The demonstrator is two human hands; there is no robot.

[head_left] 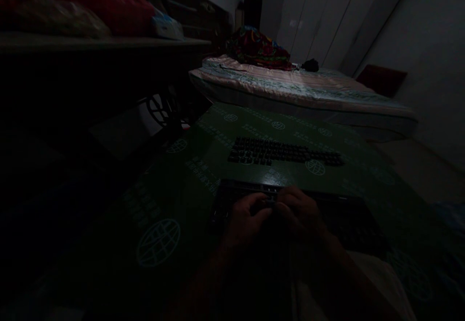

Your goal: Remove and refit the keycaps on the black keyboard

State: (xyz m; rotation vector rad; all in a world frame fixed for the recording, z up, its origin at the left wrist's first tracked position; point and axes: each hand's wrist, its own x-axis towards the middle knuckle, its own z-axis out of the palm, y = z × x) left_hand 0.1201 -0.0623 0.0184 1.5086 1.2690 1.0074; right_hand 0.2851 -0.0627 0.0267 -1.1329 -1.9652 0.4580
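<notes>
A black computer keyboard (348, 214) lies on a green table, in front of me. Over its middle, near the back edge, both hands meet. My left hand (245, 214) has its fingers curled toward the thumb above the keys. Right beside it, my right hand (296, 209) is closed in a pinch, its fingertips close to the left ones. Whatever sits between the fingers is too small and dark to make out. Behind the keyboard, several loose black keycaps (286, 151) are laid out in rows like a keyboard's layout.
The green tabletop (196, 185) bears white globe prints and lettering. Pale cloth (378, 277) shows beneath my right forearm. Beyond the table stands a bed (301, 86) with a patterned blanket (257, 47). At left, a higher surface (127, 42) carries a red bag (94, 1). The room is very dark.
</notes>
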